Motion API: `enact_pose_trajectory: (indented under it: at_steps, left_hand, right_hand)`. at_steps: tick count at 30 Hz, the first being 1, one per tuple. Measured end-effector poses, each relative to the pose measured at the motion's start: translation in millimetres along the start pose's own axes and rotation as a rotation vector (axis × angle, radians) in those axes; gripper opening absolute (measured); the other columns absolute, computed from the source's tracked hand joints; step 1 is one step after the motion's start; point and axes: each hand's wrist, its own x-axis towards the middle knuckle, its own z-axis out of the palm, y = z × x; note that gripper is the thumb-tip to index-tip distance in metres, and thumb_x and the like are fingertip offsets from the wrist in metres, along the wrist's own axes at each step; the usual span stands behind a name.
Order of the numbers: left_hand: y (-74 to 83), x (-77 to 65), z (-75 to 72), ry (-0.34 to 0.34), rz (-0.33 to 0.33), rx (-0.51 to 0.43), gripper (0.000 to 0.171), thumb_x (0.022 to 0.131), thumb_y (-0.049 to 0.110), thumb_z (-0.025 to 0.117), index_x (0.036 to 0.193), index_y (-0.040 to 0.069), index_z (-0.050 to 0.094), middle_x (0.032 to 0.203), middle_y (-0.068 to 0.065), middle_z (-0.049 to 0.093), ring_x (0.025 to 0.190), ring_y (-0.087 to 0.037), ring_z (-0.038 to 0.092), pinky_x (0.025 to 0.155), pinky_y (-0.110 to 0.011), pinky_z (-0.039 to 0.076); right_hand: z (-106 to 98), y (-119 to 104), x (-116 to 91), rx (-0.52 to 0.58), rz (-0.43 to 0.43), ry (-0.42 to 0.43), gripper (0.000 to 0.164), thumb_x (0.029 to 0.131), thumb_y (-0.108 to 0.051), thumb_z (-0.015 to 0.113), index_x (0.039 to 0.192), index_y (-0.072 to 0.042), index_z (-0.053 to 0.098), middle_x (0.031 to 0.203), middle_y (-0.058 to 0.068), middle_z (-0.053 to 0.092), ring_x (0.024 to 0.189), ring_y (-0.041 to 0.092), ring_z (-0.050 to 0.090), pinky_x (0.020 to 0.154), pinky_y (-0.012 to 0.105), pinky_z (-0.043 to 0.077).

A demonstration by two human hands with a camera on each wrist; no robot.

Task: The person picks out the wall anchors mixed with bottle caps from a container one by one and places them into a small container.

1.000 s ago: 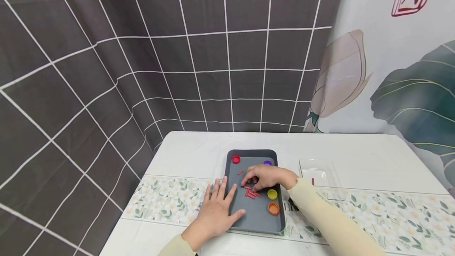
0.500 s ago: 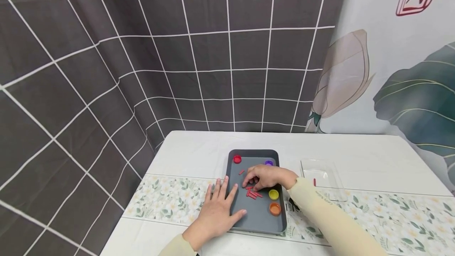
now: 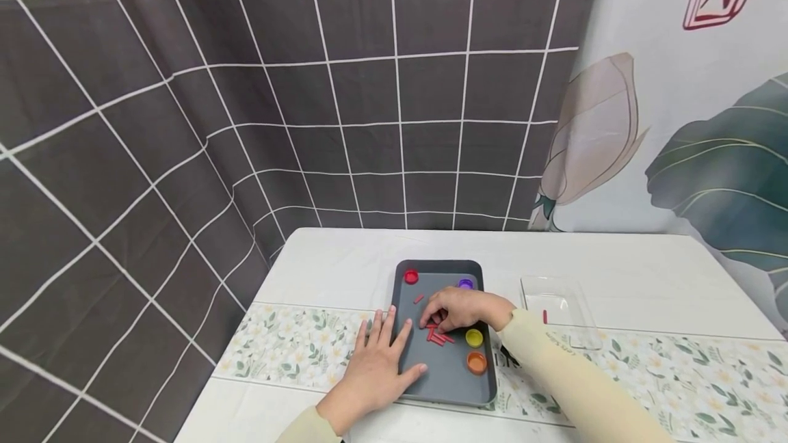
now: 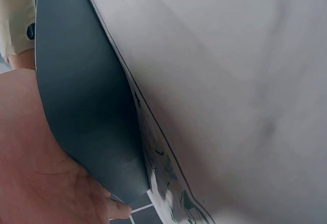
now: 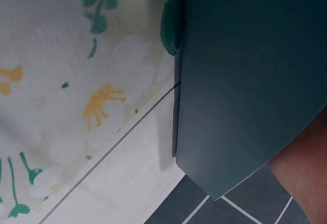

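My left hand lies flat with spread fingers along the left rim of a dark grey tray, its thumb reaching over the near left part. In the left wrist view, the palm sits against the tray's outer wall. Over the tray's middle, my right hand bends its fingers down and pinches a short red stick between thumb and forefinger. Several more red sticks lie in a small cluster just below the fingertips. One separate red stick lies farther up the tray.
Inside the tray, a red cap sits top left. A purple cap, a yellow cap and an orange cap line the right side. A clear plastic box with a red stick in it stands right of the tray.
The camera view has shifted slightly, moving the scene a little to the right. Both hands keep nearly the same place, with the right fingertips still at the red sticks.
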Motion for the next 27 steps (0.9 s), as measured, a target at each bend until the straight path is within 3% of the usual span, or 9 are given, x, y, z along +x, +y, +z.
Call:
enact_pose_trajectory:
  at_steps: [17, 27]
  left_hand:
    - [0.0, 1.0, 2.3, 0.013, 0.003, 0.012, 0.081, 0.098, 0.069, 0.043, 0.161, 0.018, 0.031, 0.17, -0.015, 0.009, 0.155, -0.04, 0.007, 0.121, -0.063, 0.008]
    - [-1.5, 0.6, 3.0, 0.016, -0.001, 0.009, 0.081, 0.098, 0.069, 0.043, 0.161, 0.019, 0.031, 0.17, -0.014, 0.009, 0.155, -0.04, 0.008, 0.121, -0.063, 0.008]
  right_hand:
    - [1.7, 1.3, -3.7, 0.072, 0.07, 0.004, 0.024, 0.089, -0.002, 0.074, 0.108, -0.016, 0.076, 0.076, -0.01, 0.06, 0.066, -0.002, 0.048, 0.063, 0.018, 0.045]
    - [3.4, 4.5, -4.7, 0.082, 0.059, 0.013, 0.023, 0.089, -0.006, 0.076, 0.111, -0.013, 0.074, 0.071, -0.013, 0.055, 0.061, -0.003, 0.047, 0.062, 0.018, 0.045]
